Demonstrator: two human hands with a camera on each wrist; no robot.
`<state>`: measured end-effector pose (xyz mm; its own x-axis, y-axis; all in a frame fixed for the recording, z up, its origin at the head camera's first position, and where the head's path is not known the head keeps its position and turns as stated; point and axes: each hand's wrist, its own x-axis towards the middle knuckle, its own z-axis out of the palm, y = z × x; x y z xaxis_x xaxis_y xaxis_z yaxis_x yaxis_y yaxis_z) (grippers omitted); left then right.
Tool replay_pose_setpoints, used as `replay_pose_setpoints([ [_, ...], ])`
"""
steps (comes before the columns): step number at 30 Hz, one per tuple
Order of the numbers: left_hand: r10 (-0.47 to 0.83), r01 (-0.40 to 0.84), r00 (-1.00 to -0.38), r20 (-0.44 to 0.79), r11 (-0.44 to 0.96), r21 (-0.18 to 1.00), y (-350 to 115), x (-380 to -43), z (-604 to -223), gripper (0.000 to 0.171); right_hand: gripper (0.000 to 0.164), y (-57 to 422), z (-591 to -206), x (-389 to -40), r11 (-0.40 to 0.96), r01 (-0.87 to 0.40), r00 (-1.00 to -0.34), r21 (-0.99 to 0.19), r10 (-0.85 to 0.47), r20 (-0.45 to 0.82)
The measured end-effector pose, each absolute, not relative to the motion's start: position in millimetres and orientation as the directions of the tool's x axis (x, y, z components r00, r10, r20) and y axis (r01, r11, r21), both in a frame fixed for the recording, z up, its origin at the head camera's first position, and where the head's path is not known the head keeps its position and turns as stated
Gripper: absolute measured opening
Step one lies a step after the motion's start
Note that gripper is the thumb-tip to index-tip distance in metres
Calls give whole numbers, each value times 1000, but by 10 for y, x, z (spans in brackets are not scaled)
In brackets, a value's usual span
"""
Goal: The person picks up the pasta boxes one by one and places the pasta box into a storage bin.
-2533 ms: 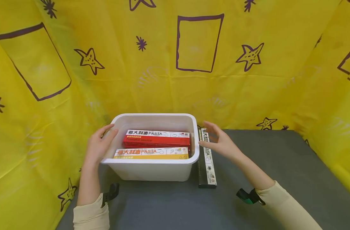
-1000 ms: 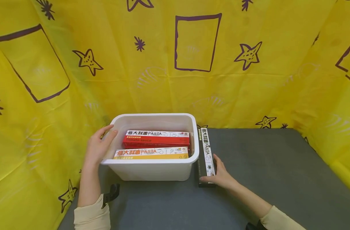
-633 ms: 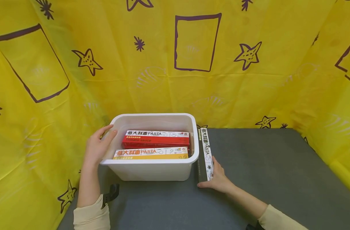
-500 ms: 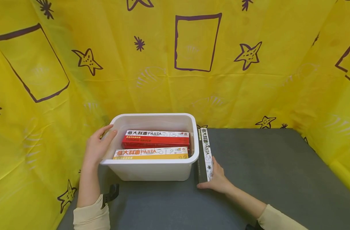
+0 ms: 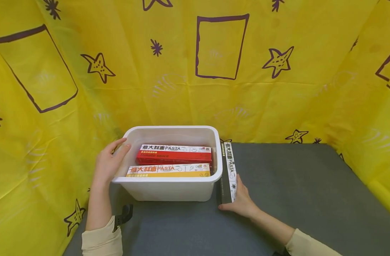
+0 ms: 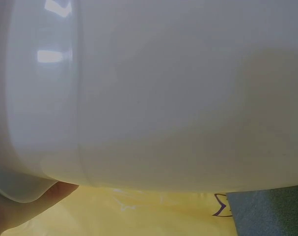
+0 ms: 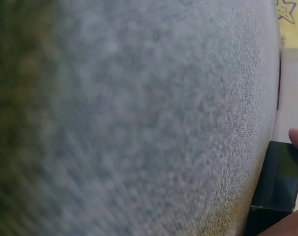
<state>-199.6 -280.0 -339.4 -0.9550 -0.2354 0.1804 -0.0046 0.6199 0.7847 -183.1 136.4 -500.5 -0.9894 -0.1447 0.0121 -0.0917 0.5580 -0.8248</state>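
Observation:
A white plastic bin [image 5: 172,192] stands on the table, with a red tomato sauce pasta box [image 5: 174,156] and a yellow-and-white pasta box [image 5: 169,170] lying inside. My left hand [image 5: 108,163] holds the bin's left rim, thumb at the inner side; the left wrist view is mostly filled by the bin's outer wall [image 6: 163,98]. Along the bin's right side lies a black-and-white pasta box [image 5: 228,174]. My right hand [image 5: 244,202] grips its near end between thumb and fingers. The dark end of that box [image 7: 276,177] shows low in the right wrist view.
The dark grey tabletop [image 5: 297,185] stretches to the right and in front of the bin. A yellow patterned curtain [image 5: 182,99] encloses the back and both sides, close behind the bin.
My right hand has left the bin's right rim, come down toward me and taken hold of the black-and-white pasta box's near end, tilting it slightly. My left hand stays on the rim.

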Motion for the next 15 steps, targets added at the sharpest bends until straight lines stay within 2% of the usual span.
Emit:
replay_pose_setpoints([
  [10, -229, 8, -954, 191, 619, 785, -2796, -1998, -3382, 64, 138, 1411, -4980, -1837, 533, -90, -985, -841, -173, -4],
  [15, -229, 3, -956, 185, 622, 783, -2796, -1997, -3383, 64, 137, 1436, -4978, -1838, 466, -102, -982, -879, -189, 14],
])
